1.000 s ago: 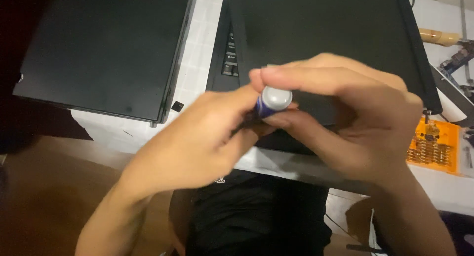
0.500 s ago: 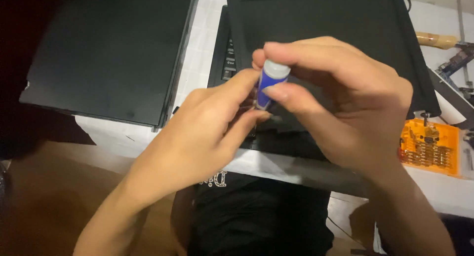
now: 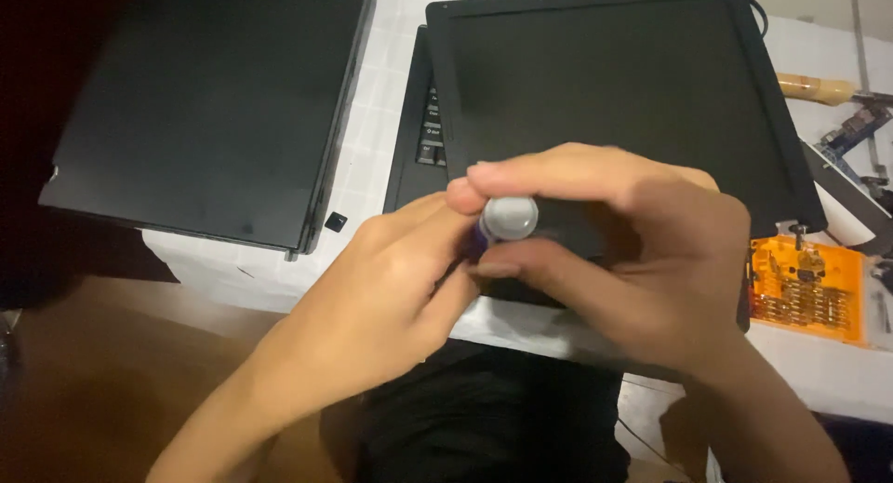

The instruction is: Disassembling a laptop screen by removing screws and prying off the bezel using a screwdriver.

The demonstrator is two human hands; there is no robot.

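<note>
Your 2 hands meet in front of you. The right hand pinches the grey cap end of a small blue tube between thumb and forefinger; the left hand closes its fingers round the blue body just below.

The tube sits above the near edge of the open laptop. It looks light and rigid, with a smooth, probably slippery skin, so hold the body firmly and grip the cap by its sides.

The laptop lies on the white surface. A closed black laptop lies to the left with a small black square piece beside it, and an orange bit holder sits to the right.
</note>
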